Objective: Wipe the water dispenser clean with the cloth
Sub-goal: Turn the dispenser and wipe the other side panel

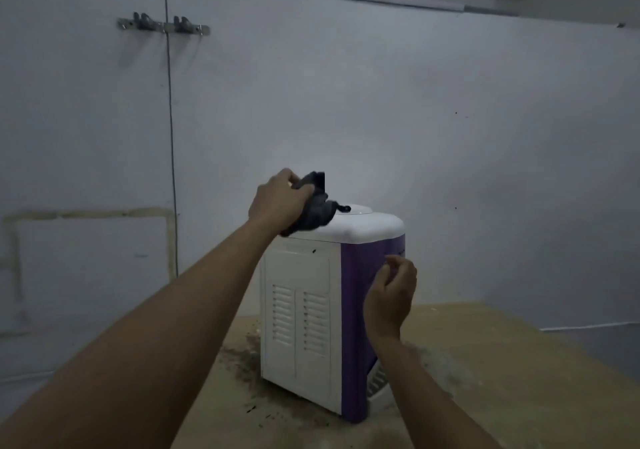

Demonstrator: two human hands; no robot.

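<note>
A small water dispenser [313, 313] with a white vented panel, a purple side and a white rounded top stands on a brown surface. My left hand [277, 203] grips a bunched dark grey cloth [317, 211] at the top's left rear corner; the cloth touches the white top. My right hand [391, 296] hovers beside the purple side with its fingers loosely curled and nothing in it.
The brown table surface [485, 362] carries dark dust and crumbs [242, 362] around the dispenser's base. A pale wall stands close behind, with a metal hook rack [162, 26] high on the left and a thin cable [171, 137] running down it.
</note>
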